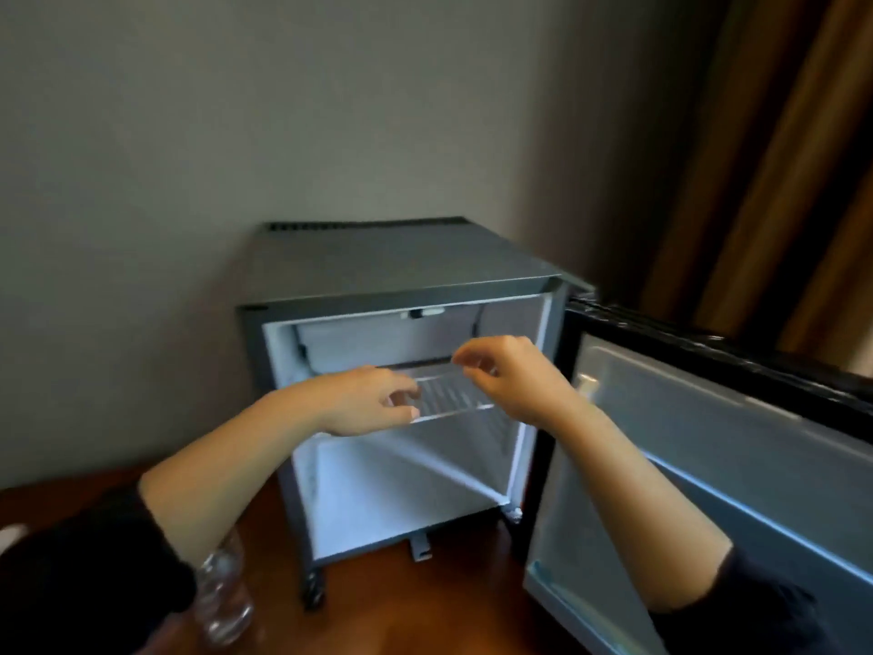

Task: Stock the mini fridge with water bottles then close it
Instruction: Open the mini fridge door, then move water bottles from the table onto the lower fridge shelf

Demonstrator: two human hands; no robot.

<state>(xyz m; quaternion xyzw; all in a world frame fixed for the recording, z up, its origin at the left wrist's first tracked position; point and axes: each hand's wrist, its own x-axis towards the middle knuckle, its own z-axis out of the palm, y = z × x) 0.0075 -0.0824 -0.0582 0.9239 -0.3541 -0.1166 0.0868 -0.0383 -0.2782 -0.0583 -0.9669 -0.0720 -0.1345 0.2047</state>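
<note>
The grey mini fridge (397, 267) stands against the wall with its door (708, 446) swung wide to the right. Inside I see bare white walls and one clear ribbed shelf (453, 394), with no bottles in it. My left hand (368, 399) is at the shelf's front left corner, thumb above and fingertips at the front edge, pinching it. My right hand (505, 375) hovers before the shelf's right side, fingers loosely curled with nothing visible in them. A clear water bottle (222, 593) stands on the wooden surface at lower left, partly hidden under my left forearm.
The fridge sits on a reddish wooden surface (425, 616). A plain grey wall is behind it and brown curtains (779, 158) hang at the right. The open door fills the lower right. A white object (9, 536) shows at the far left edge.
</note>
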